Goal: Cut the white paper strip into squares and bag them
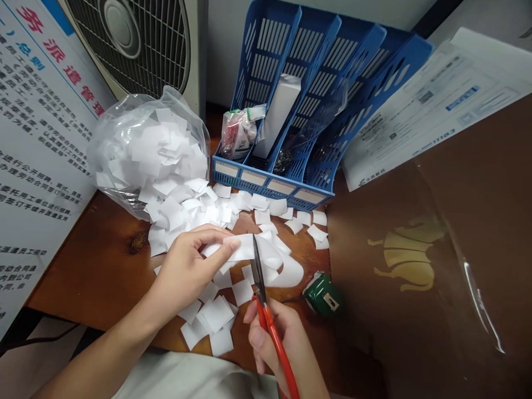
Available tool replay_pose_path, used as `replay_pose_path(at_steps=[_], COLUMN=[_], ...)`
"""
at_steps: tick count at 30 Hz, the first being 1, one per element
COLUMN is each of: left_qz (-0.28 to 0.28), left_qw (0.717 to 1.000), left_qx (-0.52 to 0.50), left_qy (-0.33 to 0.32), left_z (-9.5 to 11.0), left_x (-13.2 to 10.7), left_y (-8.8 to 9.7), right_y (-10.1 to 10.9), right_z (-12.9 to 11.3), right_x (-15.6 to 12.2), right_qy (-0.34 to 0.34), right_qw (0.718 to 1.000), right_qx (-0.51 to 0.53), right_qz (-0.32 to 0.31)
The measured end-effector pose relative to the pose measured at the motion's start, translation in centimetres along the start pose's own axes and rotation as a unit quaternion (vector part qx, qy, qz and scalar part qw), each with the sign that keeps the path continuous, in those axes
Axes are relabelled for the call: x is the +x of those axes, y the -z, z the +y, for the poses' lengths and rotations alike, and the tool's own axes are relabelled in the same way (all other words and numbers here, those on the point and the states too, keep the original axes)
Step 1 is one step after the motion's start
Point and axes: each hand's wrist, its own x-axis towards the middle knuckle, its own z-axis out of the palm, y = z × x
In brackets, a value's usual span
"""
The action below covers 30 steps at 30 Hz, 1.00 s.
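Observation:
Between the thumb and fingers of my left hand is a white paper strip, held above the wooden table. My right hand grips red-handled scissors, whose dark blades meet the strip just right of my left thumb. More of the strip curls down to the right of the blades. Small cut paper squares lie below my hands, some overlapping. A large heap of similar squares spreads from the mouth of a clear plastic bag at the upper left.
Behind the paper stands a blue file rack holding a white box and a small packet. A green tape measure sits on the table at right. A fan and a printed board border the left.

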Motion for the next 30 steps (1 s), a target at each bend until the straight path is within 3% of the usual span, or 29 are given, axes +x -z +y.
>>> replay_pose_path(at_steps=[10, 21, 30], left_qz=[-0.007, -0.012, -0.01], left_qw=[1.0, 1.0, 0.999], left_qx=[-0.011, -0.019, -0.027], left_qy=[0.007, 0.01, 0.017], left_z=[-0.2, -0.5, -0.9], left_x=[0.0, 0.3, 0.6], left_y=[0.0, 0.2, 0.0], right_y=[-0.5, -0.1, -0.2], right_z=[0.6, 0.4, 1.8], right_x=[0.3, 0.5, 1.6], right_qy=[0.0, -0.049, -0.109], right_qw=[0.999, 0.998, 0.994], right_qx=[0.047, 0.034, 0.015], right_qz=[0.003, -0.025, -0.005])
